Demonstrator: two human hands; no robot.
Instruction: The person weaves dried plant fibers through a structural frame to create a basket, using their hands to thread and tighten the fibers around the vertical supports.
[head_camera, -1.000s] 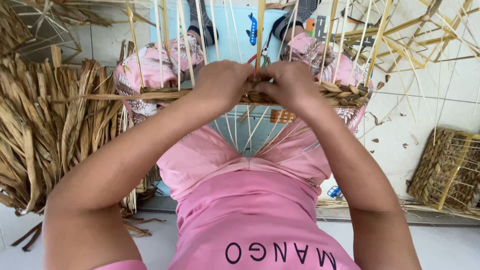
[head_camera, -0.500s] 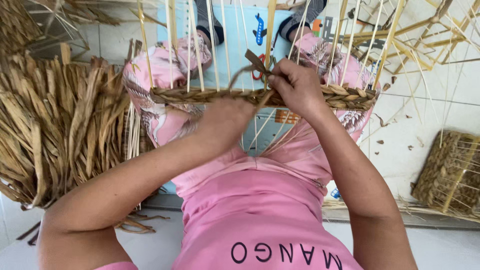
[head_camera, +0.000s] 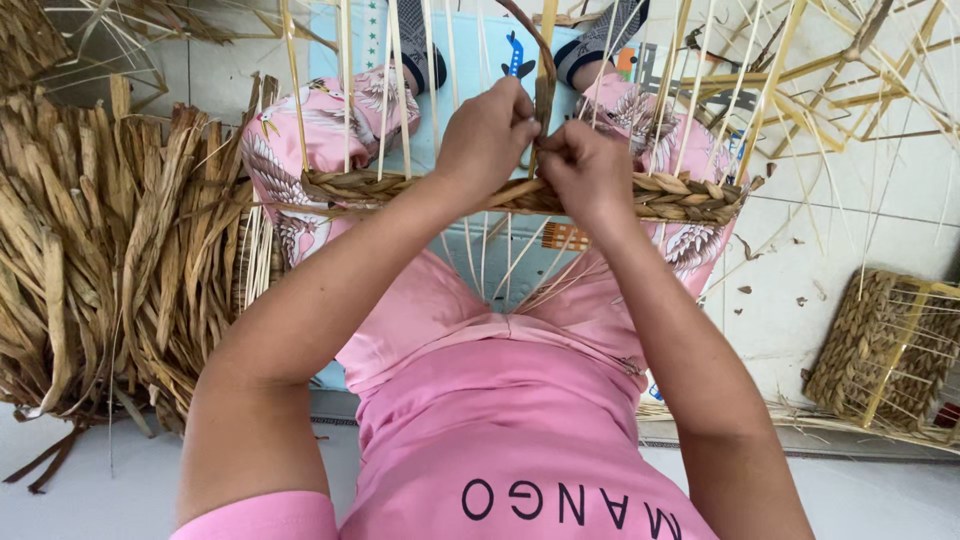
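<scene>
At frame centre, the left hand (head_camera: 487, 135) and right hand (head_camera: 585, 170) both pinch a brown strand (head_camera: 543, 75) rising toward 12 o'clock from the basket rim (head_camera: 660, 195), with dried leaves (head_camera: 110, 250) at 9 o'clock.

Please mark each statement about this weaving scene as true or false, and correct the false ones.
1. Both hands meet at the woven rim of the basket frame. True: the left hand and the right hand pinch a brown strand at the braided rim.
2. A pile of dried leaves lies at the person's right. False: the dried leaves lie at the person's left.
3. Thin pale stakes rise upright from the rim. True: the stakes stand up from it.
4. A finished woven basket rests on the person's lap. False: the small woven basket stands on the floor at the right.
5. The left hand holds scissors. False: it holds only the strand.
</scene>
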